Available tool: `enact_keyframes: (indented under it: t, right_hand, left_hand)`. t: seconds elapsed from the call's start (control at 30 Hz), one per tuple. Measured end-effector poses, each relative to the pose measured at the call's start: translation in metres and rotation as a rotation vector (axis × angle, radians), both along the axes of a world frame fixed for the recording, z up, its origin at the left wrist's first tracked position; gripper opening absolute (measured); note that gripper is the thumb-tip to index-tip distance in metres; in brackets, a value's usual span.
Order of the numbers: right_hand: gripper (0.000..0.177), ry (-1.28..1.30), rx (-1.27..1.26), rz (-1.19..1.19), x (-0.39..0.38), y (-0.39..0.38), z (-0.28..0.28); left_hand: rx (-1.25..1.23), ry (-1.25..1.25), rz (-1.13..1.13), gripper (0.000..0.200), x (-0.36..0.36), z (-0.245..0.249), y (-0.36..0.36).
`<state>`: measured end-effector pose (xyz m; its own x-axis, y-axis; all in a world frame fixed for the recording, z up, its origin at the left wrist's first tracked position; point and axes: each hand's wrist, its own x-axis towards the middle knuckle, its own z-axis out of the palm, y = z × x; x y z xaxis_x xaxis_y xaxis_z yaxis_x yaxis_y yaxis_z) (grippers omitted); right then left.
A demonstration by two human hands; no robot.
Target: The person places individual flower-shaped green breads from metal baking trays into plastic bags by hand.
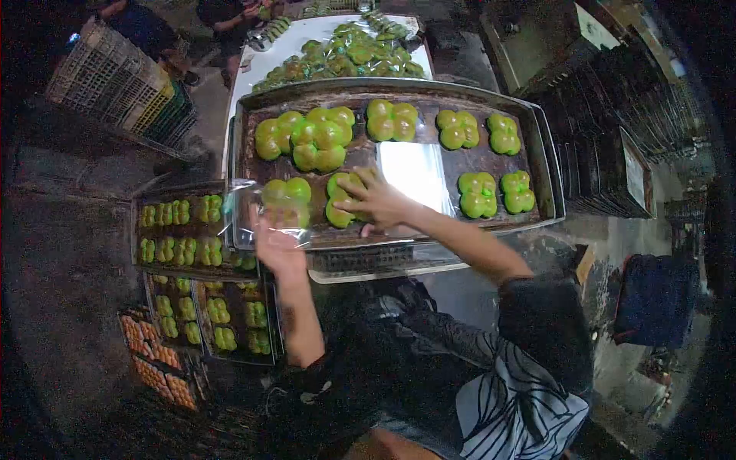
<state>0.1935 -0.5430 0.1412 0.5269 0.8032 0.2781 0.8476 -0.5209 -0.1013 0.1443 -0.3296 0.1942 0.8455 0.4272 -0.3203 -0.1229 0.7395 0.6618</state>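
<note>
A dark metal baking tray (491, 230) holds several green four-lobed bread buns (395, 120). Over one green bun (337, 211) near the tray's front edge, my right hand (376, 201) curls its fingers, gripping it from above. To the left, my left hand (277, 249) is blurred and holds a clear plastic bag (245, 199) at the tray's front left corner. Behind that bag sits another green bun (287, 192). A shiny stack of clear plastic bags (414, 176) lies in the middle of the tray.
Bagged green buns (349, 54) are heaped on the white table (245, 73) beyond the tray. More trays of green buns (180, 253) stand lower left, above trays of orange-brown buns (157, 356). Stacked crates (115, 80) rise upper left, and dark stacked trays (598, 153) at right. Other people are at the top.
</note>
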Motion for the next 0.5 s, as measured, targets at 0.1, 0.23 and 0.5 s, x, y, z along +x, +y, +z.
enact_keyframes:
  t: [0.1,0.23,0.5]
  right_hand:
    - [0.056,0.107,0.210,-0.314,0.008,0.025,-0.025]
    - [0.036,-0.083,0.580,-0.261,-0.047,0.041,0.063]
    - [0.027,-0.183,0.746,-0.227,-0.069,0.038,0.113]
  left_hand:
    - [-0.146,-0.207,0.062,0.054,0.003,-0.003,0.033]
    - [-0.149,-0.196,0.076,0.060,0.004,0.000,0.015]
    - [-0.407,-0.568,-0.526,0.047,0.000,0.062,-0.065]
